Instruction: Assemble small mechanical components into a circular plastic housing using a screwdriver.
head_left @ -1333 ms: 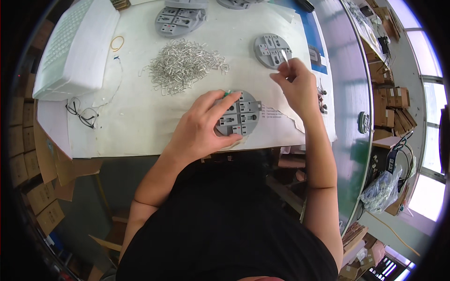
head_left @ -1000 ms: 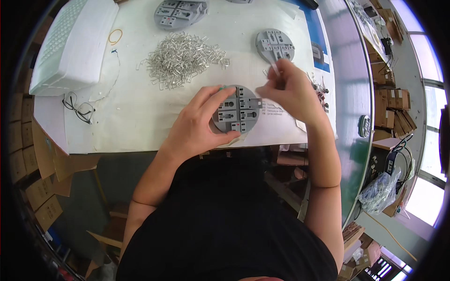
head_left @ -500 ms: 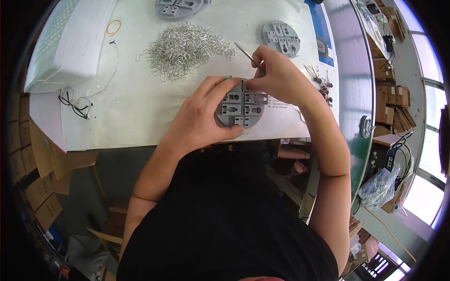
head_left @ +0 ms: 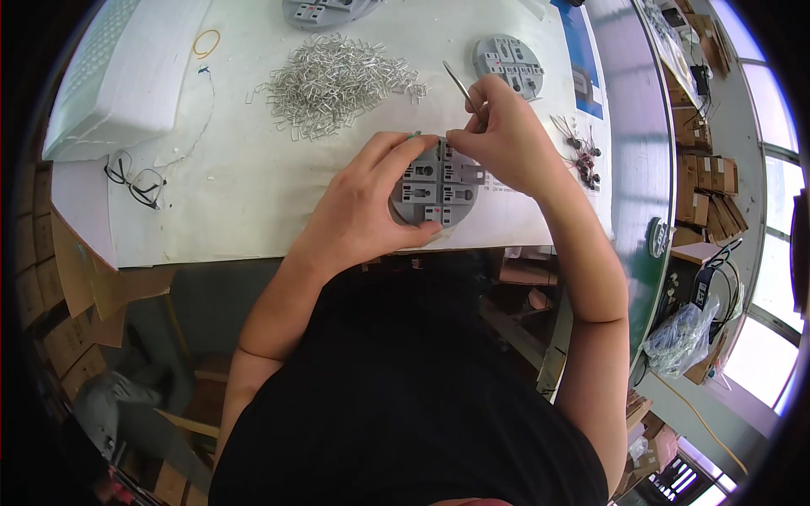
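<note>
Table (head_left: 219, 223) spreads under both grips, w/ clip pile (head_left: 333, 88) just past L hand (head_left: 359, 198), which is curled wide, & R hand (head_left: 510, 139) drawn into a tight pinch. Btwn them sits the disc (head_left: 441, 194), L thumb on its near rim, L fingers on its far side: prob. light, stiff plastic, bit slick, so best held by the rim. Metal tool (head_left: 460, 87) juts from R grip; can't tell if hidden fingertips also have a clip.
</note>
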{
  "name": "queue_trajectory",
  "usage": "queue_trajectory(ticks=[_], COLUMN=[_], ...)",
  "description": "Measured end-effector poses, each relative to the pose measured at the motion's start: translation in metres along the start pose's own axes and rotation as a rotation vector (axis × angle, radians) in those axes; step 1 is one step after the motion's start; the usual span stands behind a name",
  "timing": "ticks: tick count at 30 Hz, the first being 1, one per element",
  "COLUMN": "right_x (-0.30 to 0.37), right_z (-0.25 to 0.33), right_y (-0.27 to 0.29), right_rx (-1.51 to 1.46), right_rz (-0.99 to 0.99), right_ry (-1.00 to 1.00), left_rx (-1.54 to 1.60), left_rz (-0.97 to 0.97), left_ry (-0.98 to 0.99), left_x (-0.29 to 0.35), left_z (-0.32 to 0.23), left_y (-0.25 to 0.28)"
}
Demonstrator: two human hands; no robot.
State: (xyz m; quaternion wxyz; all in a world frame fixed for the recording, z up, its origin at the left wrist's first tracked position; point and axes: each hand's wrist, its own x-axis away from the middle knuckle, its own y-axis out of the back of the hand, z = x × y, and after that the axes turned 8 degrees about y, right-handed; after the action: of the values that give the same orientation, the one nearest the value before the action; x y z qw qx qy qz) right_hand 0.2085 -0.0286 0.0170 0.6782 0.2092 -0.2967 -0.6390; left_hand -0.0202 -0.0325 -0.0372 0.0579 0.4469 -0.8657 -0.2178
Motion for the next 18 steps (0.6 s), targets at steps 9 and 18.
queue_trajectory(ticks=[9,18], right_x=[0.011,0.06], right_z=[0.009,-0.045], right_y=[-0.005,-0.024], right_rx=[0.145,0.2], right_rz=[0.04,-0.196], right_ry=[-0.013,0.596], left_rx=[-0.013,-0.035], left_rz=[-0.003,-0.002], left_ry=[0.004,-0.059], left_x=[0.0,-0.003], left_z=[0.0,-0.002], left_y=[-0.001,0.004])
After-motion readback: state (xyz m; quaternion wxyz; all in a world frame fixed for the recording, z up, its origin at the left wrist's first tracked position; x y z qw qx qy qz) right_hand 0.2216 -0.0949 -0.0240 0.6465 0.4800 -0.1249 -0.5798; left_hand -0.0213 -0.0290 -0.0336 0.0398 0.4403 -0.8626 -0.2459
